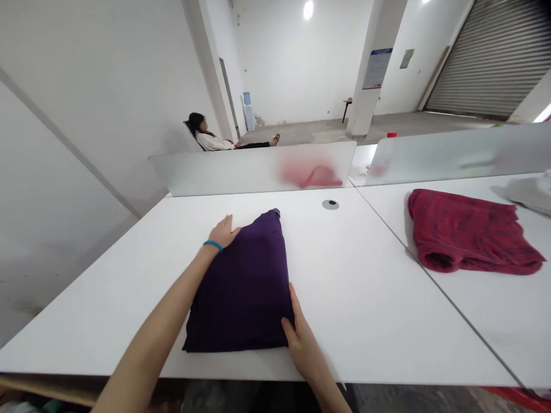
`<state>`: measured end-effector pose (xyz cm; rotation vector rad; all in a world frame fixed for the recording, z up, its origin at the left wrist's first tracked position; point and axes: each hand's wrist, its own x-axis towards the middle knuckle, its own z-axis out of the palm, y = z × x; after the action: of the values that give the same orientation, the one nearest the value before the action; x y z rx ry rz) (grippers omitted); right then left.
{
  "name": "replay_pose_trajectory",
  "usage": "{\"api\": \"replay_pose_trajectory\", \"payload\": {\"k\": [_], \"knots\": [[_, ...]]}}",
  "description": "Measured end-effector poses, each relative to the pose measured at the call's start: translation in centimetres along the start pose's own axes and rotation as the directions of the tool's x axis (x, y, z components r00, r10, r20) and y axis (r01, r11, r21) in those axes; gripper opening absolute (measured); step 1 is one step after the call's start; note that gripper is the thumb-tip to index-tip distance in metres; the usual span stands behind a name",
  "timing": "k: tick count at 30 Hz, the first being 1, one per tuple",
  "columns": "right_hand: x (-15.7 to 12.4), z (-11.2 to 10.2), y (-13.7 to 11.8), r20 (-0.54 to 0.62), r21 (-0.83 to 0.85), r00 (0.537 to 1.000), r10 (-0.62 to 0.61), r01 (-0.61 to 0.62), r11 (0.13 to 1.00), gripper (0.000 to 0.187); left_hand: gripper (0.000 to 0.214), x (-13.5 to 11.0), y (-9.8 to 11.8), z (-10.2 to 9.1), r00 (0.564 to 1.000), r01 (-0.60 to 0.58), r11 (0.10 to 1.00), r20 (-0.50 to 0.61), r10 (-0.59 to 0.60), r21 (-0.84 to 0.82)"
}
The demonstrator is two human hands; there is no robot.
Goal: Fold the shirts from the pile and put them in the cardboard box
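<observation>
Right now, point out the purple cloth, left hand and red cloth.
Purple cloth (239, 287): head view, its centre.
Left hand (222, 232): head view, its back.
Red cloth (469, 235): head view, its top.

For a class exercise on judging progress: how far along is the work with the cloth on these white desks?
Done: the dark purple fabric already lies folded into a flat, squared bundle on the white desk.
In hand: the left hand, with its blue wristband, and the right hand rest against the bundle's edges.
Remaining: the dark red cloth on the next desk lies loosely bunched, touched by neither hand.
</observation>
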<state>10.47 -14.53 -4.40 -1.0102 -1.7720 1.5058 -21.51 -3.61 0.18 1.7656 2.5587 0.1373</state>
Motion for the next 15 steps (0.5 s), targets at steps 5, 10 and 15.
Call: {"api": "replay_pose_trajectory", "payload": {"k": [5, 10, 15], "knots": [[-0.3, 0.6, 0.5, 0.0, 0.017, 1.0, -0.007, 0.007, 1.0, 0.065, 0.075, -3.1, -7.0, -2.3, 0.968, 0.121, 0.992, 0.215, -0.127, 0.04], [-0.2, 0.8, 0.7, -0.006, -0.039, 1.0, -0.027, 0.027, 0.999, 0.063, 0.073, -3.1, -6.8, -2.6, 0.935, 0.103, 0.992, 0.349, -0.071, -0.075], [-0.3, 0.7, 0.9, -0.009, -0.084, 0.995, -0.1, 0.099, 0.991, 0.064, 0.053, -2.2, -4.1, -2.2, 0.912, 0.035, 0.983, 0.407, 0.043, -0.181]]}}
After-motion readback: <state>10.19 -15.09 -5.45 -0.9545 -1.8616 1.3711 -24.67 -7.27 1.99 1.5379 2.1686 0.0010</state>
